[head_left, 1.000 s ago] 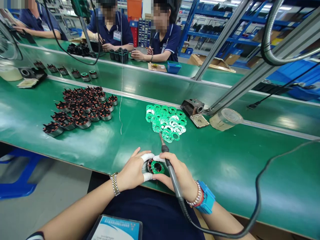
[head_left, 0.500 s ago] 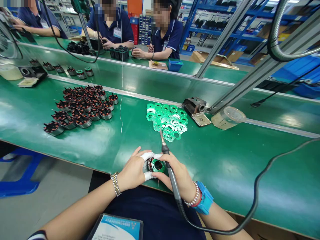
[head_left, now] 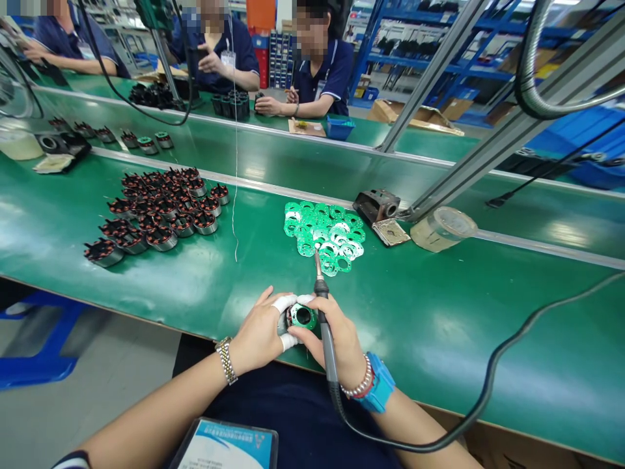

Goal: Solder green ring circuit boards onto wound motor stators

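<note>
White-covered fingertips of my left hand (head_left: pixel 261 329) grip a motor stator near the table's front edge. On the stator's face, turned toward my right, sits a green ring board (head_left: pixel 303 315). My right hand (head_left: pixel 339 335) holds a soldering iron (head_left: pixel 328 342), tip pointing up and away, while its thumb and a covered fingertip touch the board's rim. Beyond the iron's tip lies a pile of green ring boards (head_left: pixel 307 228). Several stators with copper windings (head_left: pixel 161 236) stand in a group at the left.
A soldering iron stand (head_left: pixel 378 205) and a round tub (head_left: pixel 442 231) are behind at the right. The iron's cable (head_left: pixel 493 371) loops over the right side. A thin wire (head_left: pixel 236 195) hangs mid-table. Co-workers sit across the bench (head_left: pixel 361 159).
My right hand and the iron have shifted slightly left. The green board now sits closer over the stator. Across the bench, one person has raised a hand.
</note>
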The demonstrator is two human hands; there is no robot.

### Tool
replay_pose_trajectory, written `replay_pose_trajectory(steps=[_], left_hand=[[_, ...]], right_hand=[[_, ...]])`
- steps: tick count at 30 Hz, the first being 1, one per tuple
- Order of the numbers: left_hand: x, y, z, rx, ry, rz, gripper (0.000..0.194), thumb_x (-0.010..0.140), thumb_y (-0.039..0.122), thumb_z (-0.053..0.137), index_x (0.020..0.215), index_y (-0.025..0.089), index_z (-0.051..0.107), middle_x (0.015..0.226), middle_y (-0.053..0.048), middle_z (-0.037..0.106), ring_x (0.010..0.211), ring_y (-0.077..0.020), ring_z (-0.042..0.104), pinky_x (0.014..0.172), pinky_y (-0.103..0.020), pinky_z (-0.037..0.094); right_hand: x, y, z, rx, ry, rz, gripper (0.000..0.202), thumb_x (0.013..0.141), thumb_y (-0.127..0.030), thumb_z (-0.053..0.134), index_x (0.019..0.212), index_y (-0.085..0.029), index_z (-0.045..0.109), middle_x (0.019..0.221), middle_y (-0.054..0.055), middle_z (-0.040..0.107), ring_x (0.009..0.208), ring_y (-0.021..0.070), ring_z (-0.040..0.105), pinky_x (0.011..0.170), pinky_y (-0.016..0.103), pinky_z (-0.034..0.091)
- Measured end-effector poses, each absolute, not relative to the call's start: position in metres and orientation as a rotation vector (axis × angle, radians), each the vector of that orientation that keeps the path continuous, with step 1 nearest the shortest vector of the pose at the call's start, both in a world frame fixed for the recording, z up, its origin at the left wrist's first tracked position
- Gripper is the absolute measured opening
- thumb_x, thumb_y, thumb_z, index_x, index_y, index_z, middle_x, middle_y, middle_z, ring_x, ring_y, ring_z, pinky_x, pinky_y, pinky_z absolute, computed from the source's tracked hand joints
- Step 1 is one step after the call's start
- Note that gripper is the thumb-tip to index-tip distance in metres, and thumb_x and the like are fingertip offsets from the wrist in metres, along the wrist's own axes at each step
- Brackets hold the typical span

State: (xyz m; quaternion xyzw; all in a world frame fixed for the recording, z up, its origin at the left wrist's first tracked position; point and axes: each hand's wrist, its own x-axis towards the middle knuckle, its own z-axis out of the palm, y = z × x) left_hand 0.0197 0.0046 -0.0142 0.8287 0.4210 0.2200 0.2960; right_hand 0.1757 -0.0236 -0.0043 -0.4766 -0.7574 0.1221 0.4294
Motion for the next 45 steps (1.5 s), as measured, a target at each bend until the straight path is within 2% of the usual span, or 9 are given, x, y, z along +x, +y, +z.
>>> replay_pose_trajectory(steps=[8, 11, 15, 19, 22, 26, 32, 39, 45], left_hand=[[0.024, -0.006, -0.009, 2.129, 1.197, 0.689, 0.052, 0.069, 0.016, 0.059, 0.119, 0.021, 0.045, 0.115, -0.007, 0.060, 0.106, -0.0220, 0.055, 0.106, -0.050, 0.023], [0.015, -0.011, -0.005, 2.043, 1.217, 0.696, 0.052, 0.071, 0.025, 0.061, 0.120, 0.021, 0.045, 0.116, -0.007, 0.059, 0.106, -0.0229, 0.055, 0.101, -0.046, 0.034], [-0.005, -0.011, -0.002, 1.893, 1.315, 0.712, 0.022, 0.076, 0.032, 0.057, 0.094, 0.020, 0.062, 0.095, -0.005, 0.068, 0.087, -0.0207, 0.063, 0.078, -0.032, 0.050], [-0.012, -0.002, 0.002, 1.783, 1.344, 0.724, 0.010, 0.075, 0.027, 0.056, 0.073, 0.019, 0.062, 0.073, -0.001, 0.069, 0.067, -0.0166, 0.064, 0.067, -0.027, 0.050], [-0.005, 0.006, 0.004, 1.562, 1.320, 0.777, 0.010, 0.073, 0.026, 0.058, 0.080, 0.018, 0.058, 0.067, 0.000, 0.067, 0.065, -0.0160, 0.063, 0.065, -0.027, 0.049], [0.009, 0.008, 0.005, 1.227, 1.182, 0.899, 0.028, 0.069, 0.024, 0.062, 0.094, 0.016, 0.051, 0.068, 0.001, 0.065, 0.064, -0.0138, 0.061, 0.063, -0.025, 0.047], [0.016, 0.007, 0.009, 1.056, 1.065, 0.836, 0.017, 0.066, 0.025, 0.067, 0.074, 0.013, 0.057, 0.067, 0.001, 0.060, 0.063, -0.0107, 0.054, 0.064, -0.023, 0.044], [0.012, 0.007, 0.009, 1.229, 0.980, 0.762, 0.019, 0.074, 0.033, 0.061, 0.076, 0.014, 0.059, 0.073, -0.002, 0.060, 0.070, -0.0133, 0.054, 0.064, -0.024, 0.045], [0.013, 0.004, 0.007, 1.247, 1.000, 0.689, 0.020, 0.076, 0.034, 0.057, 0.071, 0.014, 0.053, 0.060, 0.003, 0.051, 0.047, -0.0069, 0.048, 0.048, -0.020, 0.041]], right_hand=[[0.180, -0.017, -0.003, -1.080, -1.965, 0.357, 0.031, 0.078, -0.031, 0.060, 0.104, -0.021, 0.044, 0.090, 0.005, 0.060, 0.080, 0.0177, 0.059, 0.070, 0.030, 0.052], [0.183, -0.016, -0.001, -1.027, -2.005, 0.430, 0.030, 0.078, -0.031, 0.059, 0.103, -0.021, 0.046, 0.089, 0.006, 0.060, 0.079, 0.0164, 0.059, 0.069, 0.029, 0.052], [0.186, -0.015, 0.000, -1.002, -2.025, 0.522, 0.031, 0.077, -0.030, 0.061, 0.102, -0.021, 0.046, 0.091, 0.007, 0.059, 0.080, 0.0159, 0.059, 0.069, 0.028, 0.052], [0.188, -0.014, -0.001, -0.962, -2.038, 0.557, 0.031, 0.077, -0.029, 0.061, 0.102, -0.021, 0.045, 0.092, 0.007, 0.060, 0.083, 0.0166, 0.060, 0.071, 0.028, 0.051], [0.189, -0.014, -0.001, -0.926, -2.055, 0.587, 0.031, 0.077, -0.029, 0.061, 0.102, -0.021, 0.045, 0.093, 0.007, 0.061, 0.088, 0.0177, 0.060, 0.074, 0.029, 0.051], [0.191, -0.016, 0.002, -0.933, -2.010, 0.628, 0.037, 0.075, -0.031, 0.064, 0.105, -0.022, 0.044, 0.098, 0.007, 0.062, 0.088, 0.0172, 0.062, 0.075, 0.028, 0.052], [0.180, -0.012, 0.012, -1.139, -1.778, 0.452, 0.021, 0.080, -0.015, 0.054, 0.097, -0.023, 0.046, 0.089, 0.003, 0.063, 0.082, 0.0146, 0.064, 0.075, 0.026, 0.051], [0.166, -0.011, 0.016, -1.182, -1.860, 0.423, 0.017, 0.079, -0.013, 0.049, 0.094, -0.021, 0.048, 0.077, 0.002, 0.058, 0.068, 0.0135, 0.059, 0.064, 0.025, 0.050], [0.164, -0.025, 0.019, -1.194, -1.915, 0.280, 0.017, 0.079, -0.011, 0.046, 0.093, -0.020, 0.050, 0.071, 0.002, 0.055, 0.064, 0.0152, 0.054, 0.057, 0.027, 0.048]])
